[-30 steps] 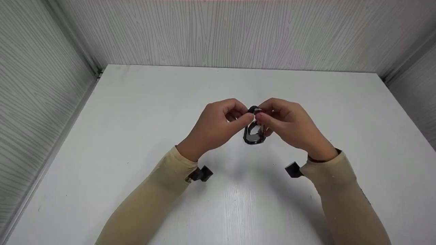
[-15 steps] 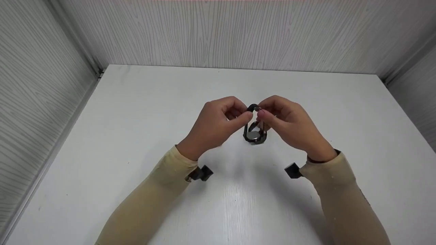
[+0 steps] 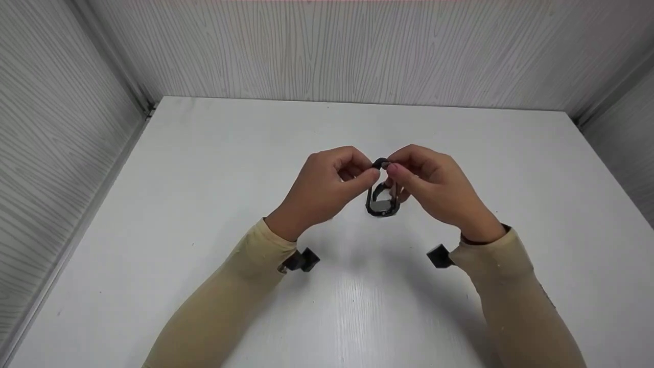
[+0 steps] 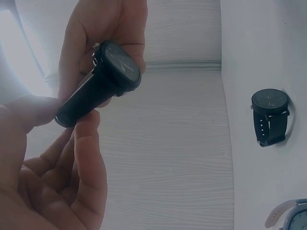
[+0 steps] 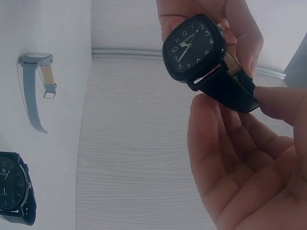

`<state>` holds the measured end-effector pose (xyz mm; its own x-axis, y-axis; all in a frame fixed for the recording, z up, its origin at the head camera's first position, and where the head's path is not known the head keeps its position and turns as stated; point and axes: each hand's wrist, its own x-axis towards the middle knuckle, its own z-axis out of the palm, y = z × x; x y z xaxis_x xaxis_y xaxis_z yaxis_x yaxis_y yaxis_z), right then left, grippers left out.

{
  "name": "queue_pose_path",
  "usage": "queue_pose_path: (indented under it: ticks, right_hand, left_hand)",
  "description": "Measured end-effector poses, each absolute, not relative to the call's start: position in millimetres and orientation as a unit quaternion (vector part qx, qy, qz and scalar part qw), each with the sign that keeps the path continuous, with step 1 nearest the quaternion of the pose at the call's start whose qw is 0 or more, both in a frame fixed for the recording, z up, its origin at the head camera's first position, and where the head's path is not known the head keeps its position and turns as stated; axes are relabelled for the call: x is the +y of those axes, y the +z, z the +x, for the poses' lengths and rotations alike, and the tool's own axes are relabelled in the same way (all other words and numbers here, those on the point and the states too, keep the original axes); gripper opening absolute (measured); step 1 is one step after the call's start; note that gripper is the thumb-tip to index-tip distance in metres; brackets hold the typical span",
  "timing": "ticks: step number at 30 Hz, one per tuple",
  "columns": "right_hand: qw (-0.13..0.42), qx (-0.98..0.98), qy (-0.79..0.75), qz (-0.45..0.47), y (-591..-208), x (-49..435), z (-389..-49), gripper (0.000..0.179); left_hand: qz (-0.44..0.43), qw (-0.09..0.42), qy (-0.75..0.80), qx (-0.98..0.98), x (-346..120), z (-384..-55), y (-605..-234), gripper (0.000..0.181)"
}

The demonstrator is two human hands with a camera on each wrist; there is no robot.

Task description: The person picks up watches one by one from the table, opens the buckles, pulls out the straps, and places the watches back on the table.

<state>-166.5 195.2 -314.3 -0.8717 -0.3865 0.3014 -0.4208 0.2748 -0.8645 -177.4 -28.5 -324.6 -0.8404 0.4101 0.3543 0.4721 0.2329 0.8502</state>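
A black wristwatch (image 3: 381, 206) is held up over the white table, its strap forming a loop with the case at the bottom. My left hand (image 3: 327, 186) pinches the strap at the top of the loop, left side. My right hand (image 3: 434, 186) pinches the strap opposite, beside the left fingertips. In the right wrist view the watch (image 5: 194, 50) shows a dark, rounded-square dial with pale numerals and a crown at its edge. From the left wrist view the black strap (image 4: 86, 98) is seen side-on between both hands. Fingertips partly hide the strap ends.
On the white surface in the left wrist view lie a black watch (image 4: 270, 101) and part of a pale watch (image 4: 298, 221). The right wrist view has a light-blue-strapped watch (image 5: 30, 91) and a round black watch (image 5: 12, 184). Wood-grain panels (image 3: 327, 51) wall the table (image 3: 230, 133).
The watch's lower part has swung and tilted slightly between frames. My right thumb has shifted a little to the right along the strap. Both arms stay nearly still.
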Motion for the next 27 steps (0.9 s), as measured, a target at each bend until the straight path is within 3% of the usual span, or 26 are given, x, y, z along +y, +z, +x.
queue_pose_path:
  ticks: [27]
  right_hand:
    - [0.024,-0.794,0.553,0.252,-317.0,195.3,-168.5,0.016]
  left_hand:
    - [-0.292,0.013,-0.549,-0.783,-26.4,-177.3,-326.7,0.01]
